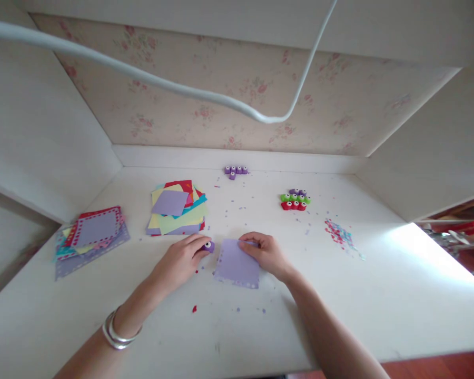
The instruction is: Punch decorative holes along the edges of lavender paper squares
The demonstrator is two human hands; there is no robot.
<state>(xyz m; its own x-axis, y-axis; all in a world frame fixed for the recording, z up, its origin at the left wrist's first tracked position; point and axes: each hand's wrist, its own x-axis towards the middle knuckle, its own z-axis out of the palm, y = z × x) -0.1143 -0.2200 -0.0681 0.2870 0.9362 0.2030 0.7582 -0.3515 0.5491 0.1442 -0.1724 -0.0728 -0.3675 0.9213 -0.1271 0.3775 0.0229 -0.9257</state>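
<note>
My left hand (186, 256) grips a small purple craft punch (208, 246) with a white button on top, just left of a square of lilac paper (237, 266). That paper has punched holes along its left and bottom edges. Its upper right part is pinched by my right hand (266, 251), thumb on top and fingers partly hidden behind. A narrow gap separates the punch from the paper.
A pile of coloured paper (177, 216) lies behind my left hand. Farther left sits a stack of hole-edged sheets (95, 231). Purple punches (233, 171) stand by the back wall, green and red punches (296, 200) to the right. Confetti (342, 236) is heaped at the far right.
</note>
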